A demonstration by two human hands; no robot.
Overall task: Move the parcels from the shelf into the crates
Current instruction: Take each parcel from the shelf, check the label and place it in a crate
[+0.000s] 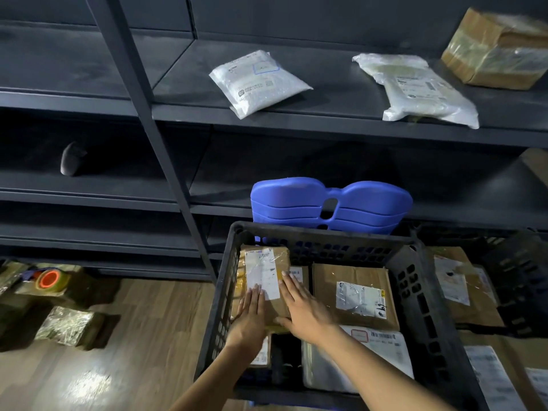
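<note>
A black plastic crate stands in front of me with several parcels in it. My left hand and my right hand both lie flat with straight fingers on a brown cardboard parcel at the crate's left side. Another brown box with a white label fills the crate's right half, and a grey mailer bag lies in front of it. On the dark shelf above lie two white mailer bags and a taped brown box.
A stack of blue plastic stools stands behind the crate. A second black crate with brown parcels sits to the right. On the wooden floor at left lie wrapped parcels and a roll of tape. A dark object lies on the left shelf.
</note>
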